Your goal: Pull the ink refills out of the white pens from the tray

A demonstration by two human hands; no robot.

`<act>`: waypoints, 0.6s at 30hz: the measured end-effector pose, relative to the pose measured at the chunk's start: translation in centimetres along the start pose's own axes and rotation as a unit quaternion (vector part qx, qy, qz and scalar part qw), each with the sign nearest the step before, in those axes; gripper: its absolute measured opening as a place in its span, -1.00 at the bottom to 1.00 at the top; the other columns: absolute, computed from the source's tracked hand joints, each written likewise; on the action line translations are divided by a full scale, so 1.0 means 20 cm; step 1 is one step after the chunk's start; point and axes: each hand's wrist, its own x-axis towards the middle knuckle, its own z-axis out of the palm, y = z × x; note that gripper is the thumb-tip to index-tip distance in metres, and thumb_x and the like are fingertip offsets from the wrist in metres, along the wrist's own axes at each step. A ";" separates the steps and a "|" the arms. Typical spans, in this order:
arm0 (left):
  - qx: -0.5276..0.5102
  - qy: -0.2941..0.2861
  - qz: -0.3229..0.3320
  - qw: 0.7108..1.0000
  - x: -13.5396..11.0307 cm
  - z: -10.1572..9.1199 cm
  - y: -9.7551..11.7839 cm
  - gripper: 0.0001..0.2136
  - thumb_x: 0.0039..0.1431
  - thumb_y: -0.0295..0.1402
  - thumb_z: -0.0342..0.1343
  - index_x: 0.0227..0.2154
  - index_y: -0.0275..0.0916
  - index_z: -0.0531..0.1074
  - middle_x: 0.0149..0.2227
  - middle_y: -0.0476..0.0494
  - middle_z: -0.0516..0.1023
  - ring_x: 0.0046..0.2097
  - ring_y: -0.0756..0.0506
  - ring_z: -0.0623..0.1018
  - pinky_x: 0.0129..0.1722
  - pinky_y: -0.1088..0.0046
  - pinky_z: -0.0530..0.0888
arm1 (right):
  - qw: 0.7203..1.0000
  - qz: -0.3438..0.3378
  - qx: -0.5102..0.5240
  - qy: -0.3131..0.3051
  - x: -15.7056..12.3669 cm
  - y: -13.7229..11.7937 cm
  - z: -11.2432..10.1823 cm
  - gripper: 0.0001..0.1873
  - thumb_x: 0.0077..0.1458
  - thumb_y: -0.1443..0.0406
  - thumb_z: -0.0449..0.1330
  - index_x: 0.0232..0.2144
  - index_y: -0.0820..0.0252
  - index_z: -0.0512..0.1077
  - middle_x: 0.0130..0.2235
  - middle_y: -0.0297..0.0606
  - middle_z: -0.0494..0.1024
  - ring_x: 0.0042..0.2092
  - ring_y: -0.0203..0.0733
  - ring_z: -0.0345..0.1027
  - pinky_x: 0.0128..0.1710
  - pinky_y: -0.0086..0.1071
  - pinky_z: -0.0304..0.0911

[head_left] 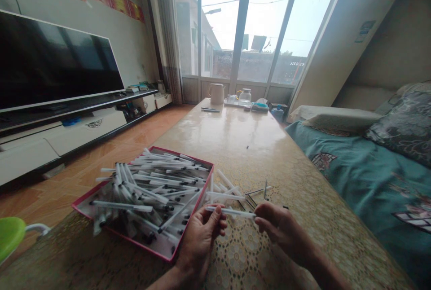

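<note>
A whitish translucent pen (235, 212) is held level between my two hands, above the patterned tabletop. My left hand (206, 229) pinches its left end between thumb and fingers. At the other end, the fingertips of my right hand (274, 223) are closed round the tip, which they hide. Just beyond my hands lie several loose white pen barrels (224, 195) and thin dark refills (251, 201). To the left, a pink-rimmed box (213, 169) is heaped with pens (151, 182), many with black ends.
The long table (232, 137) bears a beige jug (216, 94), a glass pitcher (245, 96) and a tissue pack (260, 105) at its far end. A sofa with a teal cover (350, 169) runs along the right. A green stool (11, 236) stands at lower left, below the television (57, 65).
</note>
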 end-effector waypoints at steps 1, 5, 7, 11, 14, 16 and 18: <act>0.000 0.003 -0.002 1.000 0.00 0.00 0.00 -0.73 -0.19 -0.27 0.32 -0.45 -0.36 0.49 -0.55 -0.04 0.46 -0.55 0.09 0.40 -0.61 0.65 0.31 | 1.000 0.002 0.001 -0.003 0.00 0.00 0.00 -0.71 0.14 0.13 0.03 -0.44 0.22 0.37 -0.55 -0.37 0.42 -0.50 -0.32 0.26 -0.49 -0.49 0.16; -0.001 0.011 -0.007 1.000 -0.01 0.02 0.02 -0.71 -0.23 -0.26 0.34 -0.45 -0.37 0.49 -0.56 -0.04 0.46 -0.56 0.09 0.40 -0.61 0.65 0.32 | 1.000 -0.010 -0.028 0.002 0.00 0.02 0.00 -0.54 0.22 0.12 -0.12 -0.54 0.23 0.37 -0.61 -0.35 0.42 -0.54 -0.33 0.26 -0.46 -0.46 0.16; 0.000 0.013 -0.006 1.000 -0.02 0.02 0.02 -0.71 -0.24 -0.26 0.34 -0.46 -0.37 0.49 -0.57 -0.03 0.46 -0.56 0.09 0.40 -0.61 0.64 0.31 | 0.999 -0.014 -0.038 0.004 0.00 0.02 0.01 -0.56 0.21 0.12 -0.11 -0.55 0.22 0.36 -0.62 -0.36 0.42 -0.55 -0.32 0.26 -0.47 -0.46 0.16; 0.002 0.008 -0.006 1.000 -0.01 0.01 0.02 -0.74 -0.21 -0.28 0.33 -0.46 -0.36 0.49 -0.55 -0.04 0.46 -0.55 0.08 0.41 -0.60 0.64 0.32 | 1.000 -0.002 -0.027 -0.001 0.00 0.01 0.01 -0.69 0.16 0.13 0.00 -0.46 0.21 0.36 -0.58 -0.38 0.43 -0.53 -0.31 0.28 -0.49 -0.48 0.16; 0.001 0.005 -0.004 1.000 -0.01 0.01 0.01 -0.73 -0.20 -0.27 0.33 -0.46 -0.36 0.49 -0.56 -0.04 0.46 -0.55 0.08 0.41 -0.60 0.64 0.32 | 1.000 -0.003 -0.028 -0.008 0.00 0.03 0.01 -0.61 0.20 0.11 -0.08 -0.47 0.21 0.38 -0.61 -0.37 0.43 -0.54 -0.31 0.29 -0.47 -0.47 0.18; 0.001 0.008 -0.006 1.000 -0.01 0.01 0.01 -0.72 -0.22 -0.27 0.33 -0.46 -0.36 0.49 -0.56 -0.04 0.46 -0.56 0.08 0.40 -0.60 0.64 0.32 | 0.999 -0.006 -0.035 -0.005 0.00 0.04 0.01 -0.56 0.22 0.11 -0.13 -0.50 0.21 0.37 -0.63 -0.38 0.42 -0.56 -0.32 0.28 -0.46 -0.47 0.17; 0.003 0.009 -0.007 1.000 -0.01 0.01 0.01 -0.72 -0.21 -0.27 0.33 -0.45 -0.37 0.49 -0.56 -0.05 0.46 -0.55 0.08 0.41 -0.60 0.65 0.32 | 0.999 -0.007 -0.035 -0.003 0.00 0.04 0.01 -0.62 0.20 0.13 -0.08 -0.50 0.20 0.35 -0.62 -0.39 0.42 -0.55 -0.32 0.28 -0.48 -0.48 0.17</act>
